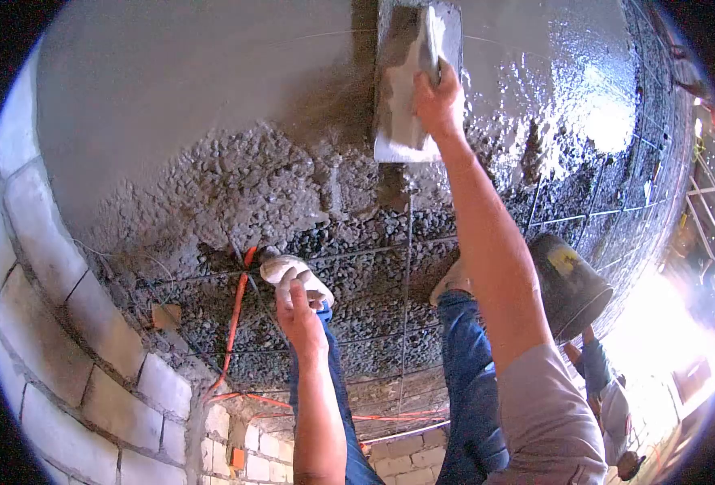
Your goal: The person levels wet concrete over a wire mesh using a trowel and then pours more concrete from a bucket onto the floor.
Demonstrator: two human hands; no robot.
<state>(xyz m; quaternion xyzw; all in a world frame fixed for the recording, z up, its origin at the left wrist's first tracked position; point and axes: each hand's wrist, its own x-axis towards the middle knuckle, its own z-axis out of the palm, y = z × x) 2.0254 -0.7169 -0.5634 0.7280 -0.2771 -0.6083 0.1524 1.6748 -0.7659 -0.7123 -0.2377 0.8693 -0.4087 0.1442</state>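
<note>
My right hand (pixel 439 103) is closed around the handle of a broad plastering float (pixel 395 89). The float lies flat on wet grey concrete (pixel 196 73), at the border between a smooth stretch and rougher, pebbly mix (pixel 269 174). My left hand (pixel 299 311) hangs in front of my left shoe (pixel 285 269), with its fingers loosely bent and apart and nothing visible in them. The sole of the float is hidden against the concrete.
A dark bucket (pixel 576 295) stands right of my right arm. Wire mesh (pixel 408 283) crosses the gravel around my feet. An orange conduit (pixel 236 319) runs beside my left leg. A block wall (pixel 83 339) borders the left side. Another person (pixel 612 404) is at the lower right.
</note>
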